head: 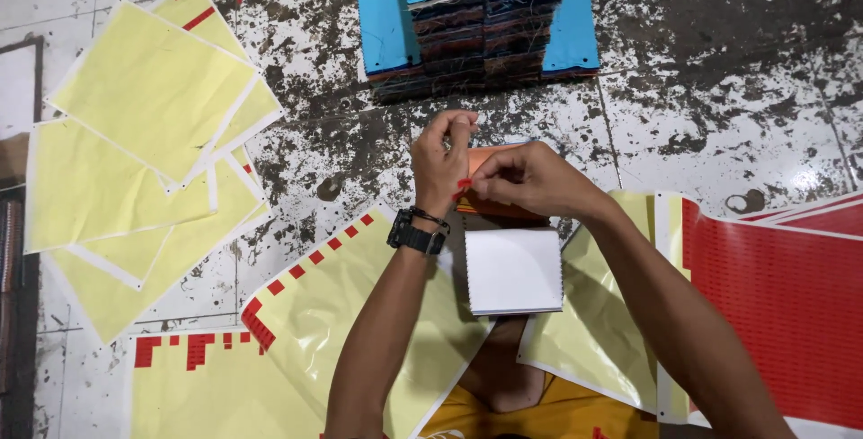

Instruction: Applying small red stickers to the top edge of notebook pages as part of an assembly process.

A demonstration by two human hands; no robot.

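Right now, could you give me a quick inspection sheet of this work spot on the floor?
Surface: stained, speckled tile floor.
Job's things: an orange swatch pinched between both hands; a white swatch pad just below them.
Clutter: stacks of fabric swatches with blue tops; yellow backing sheets at left; a red sticker sheet at right.
Grippers: left hand, with a black wristwatch, and right hand meet over the orange swatch.
Cables: nothing seen.
Surroundings: the person's orange shirt at the bottom edge.
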